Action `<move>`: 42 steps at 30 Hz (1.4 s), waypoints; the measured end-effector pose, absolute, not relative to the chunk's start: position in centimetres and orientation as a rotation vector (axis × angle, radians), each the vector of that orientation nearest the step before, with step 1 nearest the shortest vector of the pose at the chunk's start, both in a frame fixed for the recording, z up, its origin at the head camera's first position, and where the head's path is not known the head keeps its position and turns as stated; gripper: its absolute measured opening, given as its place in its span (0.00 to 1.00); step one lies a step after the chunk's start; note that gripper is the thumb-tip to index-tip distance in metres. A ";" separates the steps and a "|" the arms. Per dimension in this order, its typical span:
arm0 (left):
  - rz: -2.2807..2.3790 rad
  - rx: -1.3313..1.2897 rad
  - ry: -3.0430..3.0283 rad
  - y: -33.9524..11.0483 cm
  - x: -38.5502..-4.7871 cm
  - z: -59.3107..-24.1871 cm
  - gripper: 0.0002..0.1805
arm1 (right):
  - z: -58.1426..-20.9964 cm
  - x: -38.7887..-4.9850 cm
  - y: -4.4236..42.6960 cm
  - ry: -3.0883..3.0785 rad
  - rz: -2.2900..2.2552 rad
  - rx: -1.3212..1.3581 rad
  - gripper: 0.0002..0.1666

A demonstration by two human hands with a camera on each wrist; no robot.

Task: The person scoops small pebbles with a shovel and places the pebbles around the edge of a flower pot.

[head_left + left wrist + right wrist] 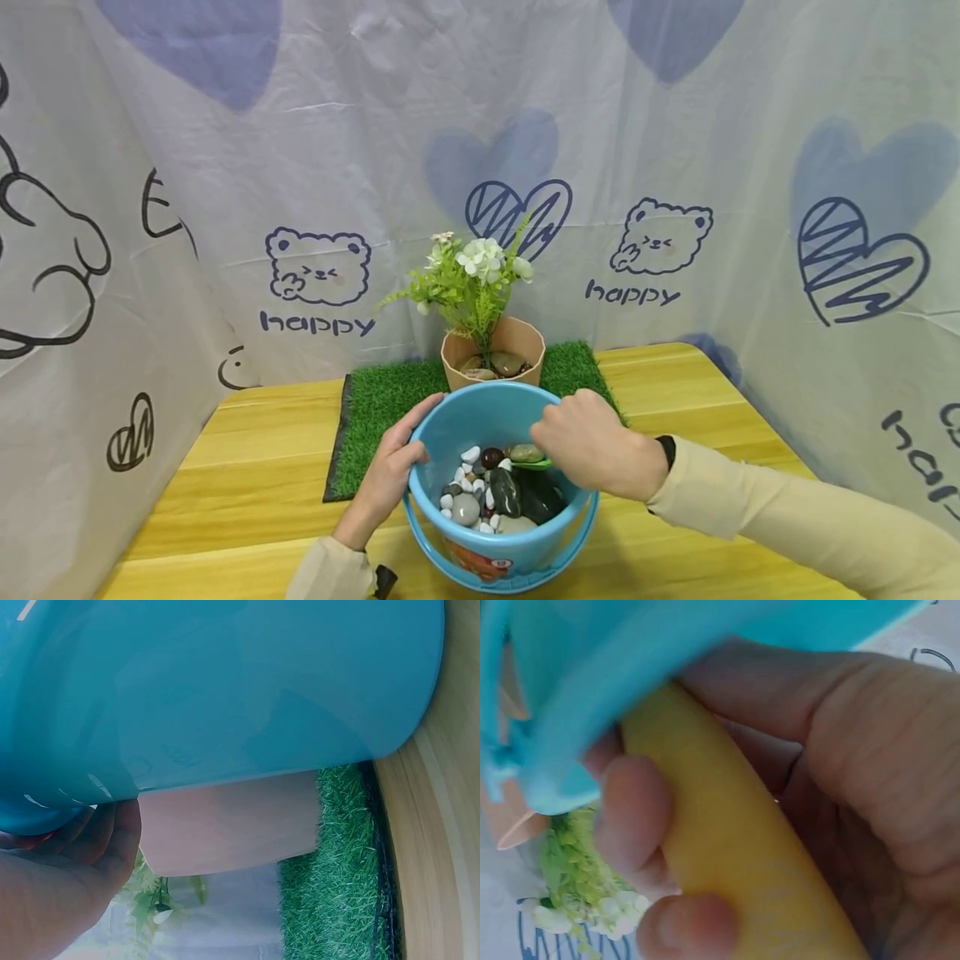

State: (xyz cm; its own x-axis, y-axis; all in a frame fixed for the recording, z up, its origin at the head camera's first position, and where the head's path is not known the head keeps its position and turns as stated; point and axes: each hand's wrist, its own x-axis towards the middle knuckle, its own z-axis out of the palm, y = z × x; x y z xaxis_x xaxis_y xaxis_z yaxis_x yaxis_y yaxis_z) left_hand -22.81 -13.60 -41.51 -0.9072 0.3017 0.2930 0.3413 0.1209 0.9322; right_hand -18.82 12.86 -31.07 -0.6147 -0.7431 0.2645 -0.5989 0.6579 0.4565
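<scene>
A light blue bucket (504,546) stands on the wooden table, holding white pebbles (459,477), dark stones (540,496) and a few grey or brown ones. My left hand (392,462) grips its rim from the left, thumb over the edge and fingers against the outside, as the left wrist view also shows on the hand (75,862). Inside the right part of the bucket, my right hand (592,442) holds what looks like a toy shovel by its thick yellow handle (727,832). Only a sliver of its green end (534,465) shows among the stones; the rest is hidden.
Behind the bucket, a peach flowerpot (528,342) with brown stones and white artificial flowers (480,260) stands on a green turf mat (390,400). The wooden table (262,475) extends to both sides. A printed curtain (360,150) encloses the back and sides.
</scene>
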 end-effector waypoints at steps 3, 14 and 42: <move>-1.948 -0.668 -2.334 -13.6 -22.8 -41.4 0.42 | -31.5 -19.1 13.0 -2.450 -0.471 1.036 0.33; -1.927 -0.688 -2.331 -13.6 -22.8 -41.4 0.42 | -33.7 -21.3 14.2 -2.348 -0.409 0.982 0.22; -1.913 -0.710 -2.330 -13.7 -22.8 -41.6 0.41 | -35.4 -24.7 15.6 -2.261 -0.051 1.087 0.11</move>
State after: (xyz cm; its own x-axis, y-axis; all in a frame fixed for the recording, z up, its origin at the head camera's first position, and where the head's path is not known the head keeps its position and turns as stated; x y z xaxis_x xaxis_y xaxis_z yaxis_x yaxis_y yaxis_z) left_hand -22.84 -13.72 -41.62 -0.8940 0.3173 0.3163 0.3721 0.1326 0.9187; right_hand -24.68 15.55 -35.43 -0.4676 -0.7174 0.5164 -0.6933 0.6600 0.2892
